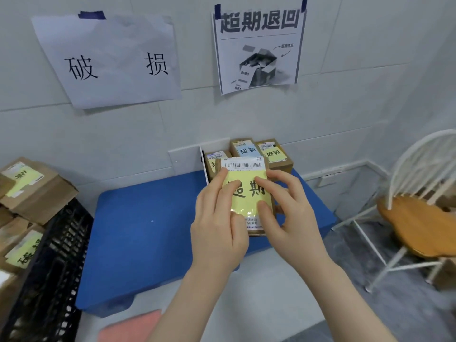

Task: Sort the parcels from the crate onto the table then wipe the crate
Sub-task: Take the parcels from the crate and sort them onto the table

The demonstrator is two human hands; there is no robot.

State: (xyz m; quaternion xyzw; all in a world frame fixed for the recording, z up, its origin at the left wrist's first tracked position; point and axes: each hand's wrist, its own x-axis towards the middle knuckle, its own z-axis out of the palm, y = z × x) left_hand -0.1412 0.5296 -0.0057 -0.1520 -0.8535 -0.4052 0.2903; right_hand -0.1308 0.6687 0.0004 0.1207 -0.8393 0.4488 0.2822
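nearest you, one pink cloth (130, 327) lies at the bottom edge. on your left stands one black crate (49, 267). at least two brown parcels show in it, an upper parcel (32, 186) and a lower parcel (22, 248), each with a yellow label.

both your hands are clamped on one held parcel (244, 193). your left hand (217, 233) grips its left edge with the thumb on the label, and your right hand (288, 218) grips its right edge with forefinger and thumb on the label. it is brown, with a white barcode slip at the top and a big yellow sticker bearing two black handwritten characters. you hold it over the right half of the one blue bench (148, 230), just in front of three more parcels at the back: a left parcel (214, 159), partly hidden, a blue-labelled parcel (245, 149) and a yellow-labelled parcel (274, 154). one white divider (204, 164) stands just left of them.

one white chair (419, 223) with a wooden seat sits to the right. two paper signs hang on the wall, a left sign (106, 62) and a right sign (257, 50).
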